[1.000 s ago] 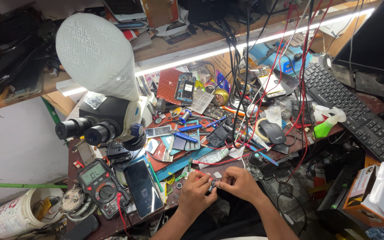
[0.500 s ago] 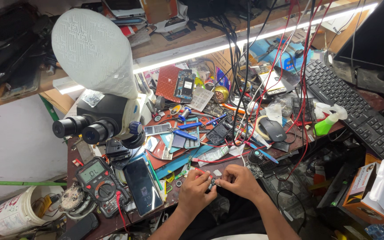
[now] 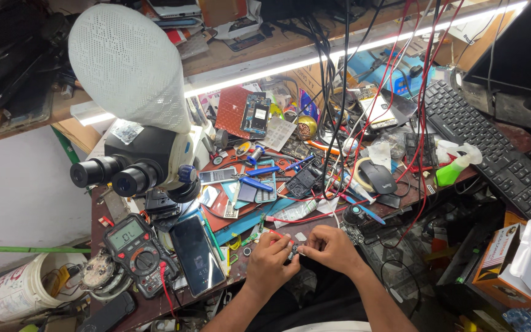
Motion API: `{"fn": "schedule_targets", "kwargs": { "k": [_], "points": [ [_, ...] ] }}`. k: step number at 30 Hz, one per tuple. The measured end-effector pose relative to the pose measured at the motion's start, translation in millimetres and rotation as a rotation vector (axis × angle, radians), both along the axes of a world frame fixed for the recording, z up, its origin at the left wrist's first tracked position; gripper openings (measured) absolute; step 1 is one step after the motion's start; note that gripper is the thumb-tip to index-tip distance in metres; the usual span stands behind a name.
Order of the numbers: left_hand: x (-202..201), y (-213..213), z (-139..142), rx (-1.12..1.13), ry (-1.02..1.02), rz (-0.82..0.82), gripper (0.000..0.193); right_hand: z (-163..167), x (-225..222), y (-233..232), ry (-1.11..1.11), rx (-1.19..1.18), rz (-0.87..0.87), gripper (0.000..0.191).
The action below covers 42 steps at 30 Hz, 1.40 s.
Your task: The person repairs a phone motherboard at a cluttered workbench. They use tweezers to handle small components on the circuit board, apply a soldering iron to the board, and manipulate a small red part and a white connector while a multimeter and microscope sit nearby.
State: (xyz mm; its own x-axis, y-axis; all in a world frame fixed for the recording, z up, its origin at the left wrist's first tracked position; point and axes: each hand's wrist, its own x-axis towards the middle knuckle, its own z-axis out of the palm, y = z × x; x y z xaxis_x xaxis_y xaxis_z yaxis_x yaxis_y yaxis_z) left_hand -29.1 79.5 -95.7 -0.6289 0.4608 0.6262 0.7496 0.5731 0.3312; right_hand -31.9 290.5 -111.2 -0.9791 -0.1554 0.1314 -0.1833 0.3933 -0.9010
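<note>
Both hands meet at the near edge of the cluttered tabletop (image 3: 155, 307), just in front of the person's body, and a small dark part (image 3: 292, 252) sits pinched between them. The left hand (image 3: 270, 265) comes in from the lower left, its fingers curled closed with the fingertips on the left end of the part. The right hand (image 3: 332, 247) comes in from the right, also closed around it, thumb and forefinger gripping the right end. The part is too small and too covered to name with any certainty; its long axis seems to run left to right, from one hand's fingertips to the other's, roughly along the tabletop edge. Neither hand is nearer than the other: each is touching it, so the part lies right at the meeting point of the two sets of fingertips. To the left of the left hand, a dark phone (image 3: 198, 253) lies flat, and beyond that a multimeter (image 3: 133, 246) with red trim. A microscope (image 3: 145, 163) stands well apart, up and to the left, with its eyepieces pointing left.
</note>
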Motion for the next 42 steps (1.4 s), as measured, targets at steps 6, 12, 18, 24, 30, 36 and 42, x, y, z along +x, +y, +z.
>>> {"fn": "schedule_targets", "kwargs": {
  "k": [6,12,18,24,30,36,42],
  "points": [
    [0.0,-0.2,1.0,-0.002,-0.004,0.002,0.033,0.9,-0.1,-0.4,0.002,0.019,-0.01,0.037],
    [0.4,0.1,1.5,-0.003,0.002,-0.005,0.033,1.8,-0.4,0.1,-0.013,0.008,-0.004,0.037],
    [0.4,0.2,1.8,-0.002,0.001,-0.004,0.033,2.4,-0.1,0.5,-0.001,0.019,-0.003,0.036],
    [0.1,0.2,2.3,0.005,0.001,-0.005,0.032,3.0,-0.4,0.5,0.013,0.025,-0.004,0.036],
    [-0.1,0.3,2.2,0.013,0.004,-0.002,0.033,3.5,-1.0,0.3,-0.002,0.012,-0.004,0.035],
    [0.0,0.2,3.5,0.007,0.007,0.0,0.033,3.8,-1.4,0.4,-0.001,0.015,0.001,0.035],
    [1.2,1.1,3.3,-0.002,0.001,0.002,0.032,3.4,-0.4,0.7,0.0,0.025,-0.011,0.035]
  ]
}}
